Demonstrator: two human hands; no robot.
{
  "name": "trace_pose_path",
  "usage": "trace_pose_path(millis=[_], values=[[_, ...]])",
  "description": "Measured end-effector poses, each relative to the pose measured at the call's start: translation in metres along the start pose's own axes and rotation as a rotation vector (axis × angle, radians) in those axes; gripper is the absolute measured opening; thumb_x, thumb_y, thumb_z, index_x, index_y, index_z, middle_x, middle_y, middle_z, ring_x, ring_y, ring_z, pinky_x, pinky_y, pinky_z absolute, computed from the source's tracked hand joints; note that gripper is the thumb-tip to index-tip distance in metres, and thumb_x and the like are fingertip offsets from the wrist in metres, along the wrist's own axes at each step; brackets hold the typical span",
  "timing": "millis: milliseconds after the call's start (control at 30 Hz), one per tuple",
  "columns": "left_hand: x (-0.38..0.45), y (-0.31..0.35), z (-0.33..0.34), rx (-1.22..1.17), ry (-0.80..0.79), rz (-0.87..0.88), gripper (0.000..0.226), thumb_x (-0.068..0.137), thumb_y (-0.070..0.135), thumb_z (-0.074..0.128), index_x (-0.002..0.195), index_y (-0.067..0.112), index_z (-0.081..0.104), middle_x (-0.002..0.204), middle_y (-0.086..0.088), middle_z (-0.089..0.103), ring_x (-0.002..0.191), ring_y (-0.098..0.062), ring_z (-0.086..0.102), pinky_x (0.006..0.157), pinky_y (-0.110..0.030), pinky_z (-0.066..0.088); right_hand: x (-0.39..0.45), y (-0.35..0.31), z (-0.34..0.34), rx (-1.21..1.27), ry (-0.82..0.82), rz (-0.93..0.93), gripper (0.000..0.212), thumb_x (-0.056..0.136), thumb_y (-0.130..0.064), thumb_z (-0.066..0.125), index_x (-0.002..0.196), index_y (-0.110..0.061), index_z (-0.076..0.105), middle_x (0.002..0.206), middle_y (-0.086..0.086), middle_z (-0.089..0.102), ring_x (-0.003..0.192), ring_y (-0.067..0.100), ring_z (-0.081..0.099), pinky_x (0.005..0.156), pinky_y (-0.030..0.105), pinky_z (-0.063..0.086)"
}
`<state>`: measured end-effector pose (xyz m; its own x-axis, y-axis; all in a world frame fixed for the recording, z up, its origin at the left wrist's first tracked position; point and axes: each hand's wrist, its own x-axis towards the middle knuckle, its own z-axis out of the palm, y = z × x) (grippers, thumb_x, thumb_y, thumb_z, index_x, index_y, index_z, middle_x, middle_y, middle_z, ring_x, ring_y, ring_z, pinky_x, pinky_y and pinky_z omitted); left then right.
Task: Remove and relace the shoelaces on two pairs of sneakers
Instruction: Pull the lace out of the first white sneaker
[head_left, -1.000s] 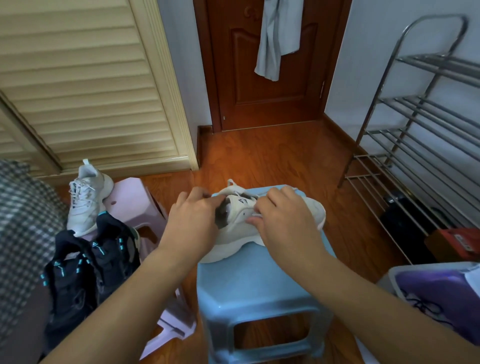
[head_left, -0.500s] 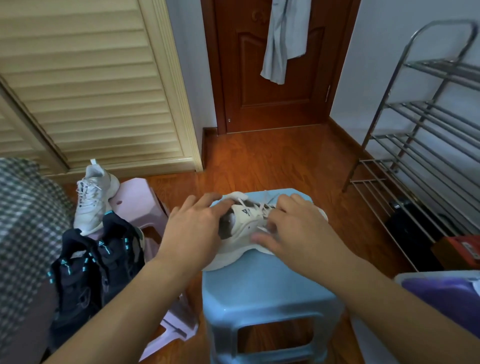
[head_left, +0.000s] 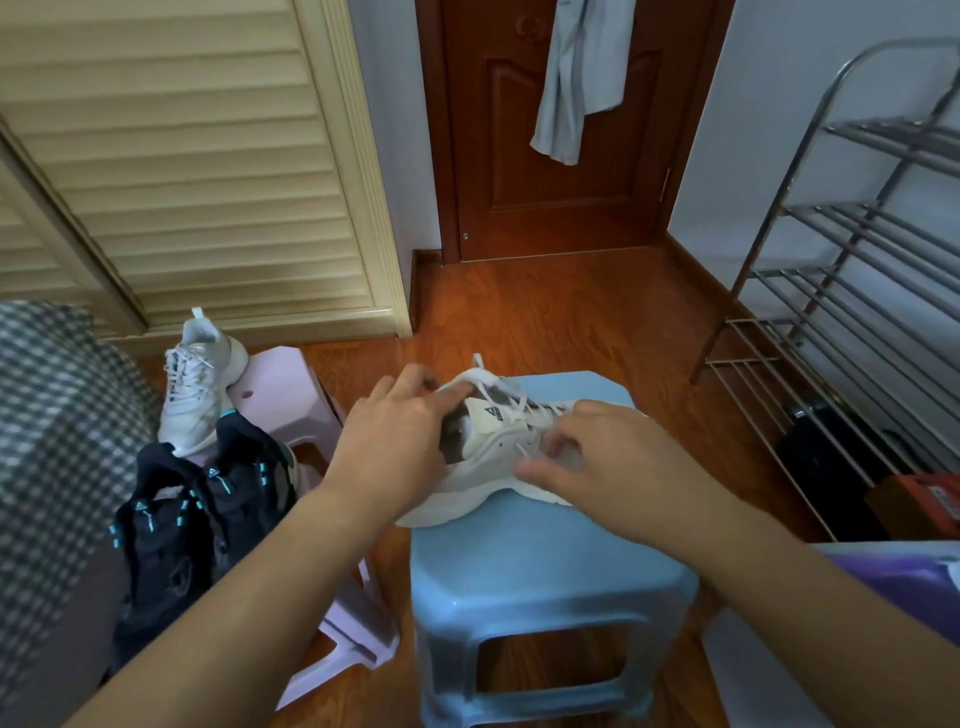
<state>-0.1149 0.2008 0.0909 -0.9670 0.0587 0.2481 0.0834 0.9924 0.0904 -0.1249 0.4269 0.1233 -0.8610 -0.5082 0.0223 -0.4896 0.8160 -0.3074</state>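
Observation:
A white sneaker (head_left: 483, 457) lies on the blue plastic stool (head_left: 540, 561), toe to the right. My left hand (head_left: 395, 441) holds its heel collar, fingers curled over the rim. My right hand (head_left: 597, 457) sits over the lace area and pinches the white shoelace (head_left: 524, 452), whose tip sticks out by the thumb. A second white sneaker (head_left: 200, 384), laced, leans on the pink stool (head_left: 280, 384) at the left. Two black sneakers (head_left: 197, 519) with teal accents stand in front of the pink stool.
A metal shoe rack (head_left: 852, 291) stands along the right wall with dark items beneath it. A brown door (head_left: 545, 156) with a hanging cloth is straight ahead. Louvred closet doors (head_left: 182, 171) fill the left. A purple-lined bin (head_left: 893, 577) sits at lower right.
My right hand has shifted slightly right along the laces and now shows a lace tip by the thumb. My left hand stays on the heel collar.

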Motion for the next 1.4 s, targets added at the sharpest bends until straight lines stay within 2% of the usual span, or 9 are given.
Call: trace_pose_path(millis=[167,333,500,667,867,1033,1133,1267,1400], values=[[0.001,0.0,0.002,-0.023,-0.013,-0.025,0.071,0.087,0.015,0.069,0.147,0.043,0.044,0.138,0.0,0.045,0.121,-0.027,0.05,0.1,-0.044,0.05,0.015,-0.008,0.016,-0.069,0.007,-0.078,0.024,0.099,-0.031,0.056,0.083,-0.018,0.068,0.09,-0.002,0.061,0.091,0.022,0.06,0.076,0.037,0.046],[0.008,-0.007,-0.004,-0.137,-0.052,-0.041,0.069,0.089,0.006,0.062,0.145,0.043,0.05,0.132,0.001,0.048,0.119,-0.025,0.049,0.099,-0.038,0.048,-0.03,0.012,-0.005,-0.402,-0.565,-0.186,0.02,0.09,-0.026,0.062,0.073,-0.015,0.06,0.074,0.001,0.052,0.063,0.016,0.049,0.057,0.029,0.039],[0.001,-0.004,-0.004,-0.008,-0.024,0.037,0.068,0.091,0.015,0.062,0.15,0.041,0.042,0.131,-0.001,0.047,0.112,-0.024,0.049,0.094,-0.039,0.049,-0.003,0.001,-0.015,0.21,-0.147,0.135,0.042,0.083,-0.07,0.062,0.086,-0.03,0.075,0.073,-0.011,0.062,0.072,0.004,0.059,0.059,0.027,0.042],[0.0,-0.006,-0.001,-0.046,-0.034,0.026,0.069,0.088,0.013,0.068,0.148,0.041,0.046,0.131,0.0,0.048,0.116,-0.025,0.05,0.097,-0.042,0.051,0.017,-0.012,0.029,0.039,0.064,-0.005,0.041,0.099,-0.042,0.056,0.064,-0.021,0.049,0.076,0.0,0.063,0.083,0.025,0.058,0.065,0.035,0.035],[0.01,-0.02,-0.004,-0.195,-0.089,0.005,0.073,0.085,0.0,0.064,0.14,0.046,0.055,0.131,0.004,0.047,0.119,-0.021,0.05,0.098,-0.037,0.049,-0.041,0.01,0.012,-0.102,-0.879,-0.312,0.013,0.084,-0.031,0.072,0.085,-0.018,0.076,0.079,-0.006,0.072,0.067,0.004,0.06,0.069,0.028,0.05],[0.011,-0.032,-0.015,-0.235,-0.01,0.356,0.055,0.08,0.0,0.058,0.122,0.033,0.074,0.13,-0.006,0.055,0.11,-0.026,0.056,0.09,-0.045,0.053,-0.018,0.032,-0.027,0.398,-0.359,-0.087,0.015,0.094,-0.037,0.067,0.101,-0.03,0.078,0.076,-0.014,0.07,0.064,0.004,0.059,0.06,0.02,0.046],[0.015,-0.012,-0.016,-0.047,0.198,0.252,0.04,0.081,0.009,0.073,0.118,0.026,0.075,0.135,-0.012,0.054,0.114,-0.032,0.05,0.089,-0.05,0.05,-0.003,0.046,-0.02,0.476,0.079,-0.003,0.02,0.097,-0.018,0.064,0.106,-0.033,0.075,0.087,-0.015,0.067,0.074,0.0,0.059,0.065,0.013,0.045],[-0.005,0.01,-0.018,-0.246,0.215,0.113,0.02,0.097,0.027,0.061,0.114,0.025,0.07,0.116,0.001,0.059,0.107,-0.023,0.051,0.088,-0.051,0.049,0.006,0.043,0.024,0.355,-0.08,-0.108,0.057,0.096,-0.009,0.059,0.147,-0.034,0.047,0.143,-0.017,0.051,0.129,0.0,0.043,0.107,0.021,0.037],[-0.023,0.004,-0.031,-0.336,-0.043,0.069,0.04,0.087,0.06,0.06,0.118,0.037,0.053,0.115,0.017,0.05,0.11,-0.007,0.044,0.106,-0.04,0.04,0.023,0.034,0.037,0.314,0.099,-0.19,0.035,0.098,-0.017,0.06,0.132,-0.025,0.062,0.112,-0.013,0.064,0.113,0.01,0.049,0.1,0.022,0.036]])
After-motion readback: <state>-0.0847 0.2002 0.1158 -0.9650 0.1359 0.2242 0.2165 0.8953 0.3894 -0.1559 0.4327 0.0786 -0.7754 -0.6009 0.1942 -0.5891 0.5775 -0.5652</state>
